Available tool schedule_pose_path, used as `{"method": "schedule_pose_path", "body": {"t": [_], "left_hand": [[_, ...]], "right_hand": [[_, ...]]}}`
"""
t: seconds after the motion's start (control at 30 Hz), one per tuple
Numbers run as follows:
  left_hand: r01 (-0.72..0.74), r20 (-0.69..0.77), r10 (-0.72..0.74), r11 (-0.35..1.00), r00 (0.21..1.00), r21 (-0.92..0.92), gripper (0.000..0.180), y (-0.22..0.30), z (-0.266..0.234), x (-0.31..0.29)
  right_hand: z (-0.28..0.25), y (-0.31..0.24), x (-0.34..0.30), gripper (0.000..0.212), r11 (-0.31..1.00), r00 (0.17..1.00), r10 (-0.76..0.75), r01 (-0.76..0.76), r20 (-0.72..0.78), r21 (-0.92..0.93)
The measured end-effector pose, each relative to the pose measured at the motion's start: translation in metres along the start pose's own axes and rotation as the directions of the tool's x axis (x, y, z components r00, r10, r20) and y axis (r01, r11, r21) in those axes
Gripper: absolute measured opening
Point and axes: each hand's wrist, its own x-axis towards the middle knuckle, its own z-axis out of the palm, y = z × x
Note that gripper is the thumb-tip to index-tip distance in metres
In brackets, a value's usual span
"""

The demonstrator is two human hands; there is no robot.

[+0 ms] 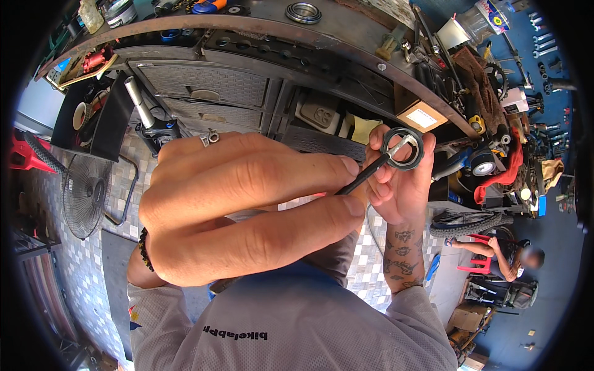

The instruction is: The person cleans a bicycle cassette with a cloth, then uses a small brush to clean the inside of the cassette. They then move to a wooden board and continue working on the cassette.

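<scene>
Large in the middle of the head view, my left hand (pixel 247 204) pinches a thin black brush-like tool (pixel 367 174) between its fingertips. The tool's pale tip reaches into the opening of a dark ring (pixel 406 165) that looks like a bearing; whether the tip touches the inner wall is hard to tell. My right hand (pixel 402 191), palm partly up, grips that ring by its edge with thumb and fingers. Both hands are raised in front of my body, short of the workbench (pixel 247 26). The left hand hides part of my lap and the floor.
On the bench rest a metal ring (pixel 303 12) and an orange-and-blue tool (pixel 209 6). Drawers (pixel 201 83) sit below. A fork tube (pixel 139 102) and a fan (pixel 86 195) stand left. Right are a cardboard box (pixel 422 115), wall wrenches (pixel 544 43) and a seated person (pixel 504 260).
</scene>
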Motion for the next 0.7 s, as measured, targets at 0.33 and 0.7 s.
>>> {"method": "schedule_pose_path", "body": {"t": [0.33, 0.7], "left_hand": [[-0.011, -0.074, 0.011, 1.0, 0.997, -0.005, 0.01, -0.0024, 0.0024, -0.0008], [0.04, -0.049, -0.039, 0.999, 0.998, 0.021, 0.009, 0.004, -0.0012, -0.0017]], "right_hand": [[-0.0014, -0.0009, -0.0012, 0.083, 0.994, 1.0, -0.011, 0.011, 0.001, -0.109], [0.0009, -0.0007, -0.0008, 0.081, 0.995, 0.999, -0.042, 0.042, 0.002, -0.093]]}}
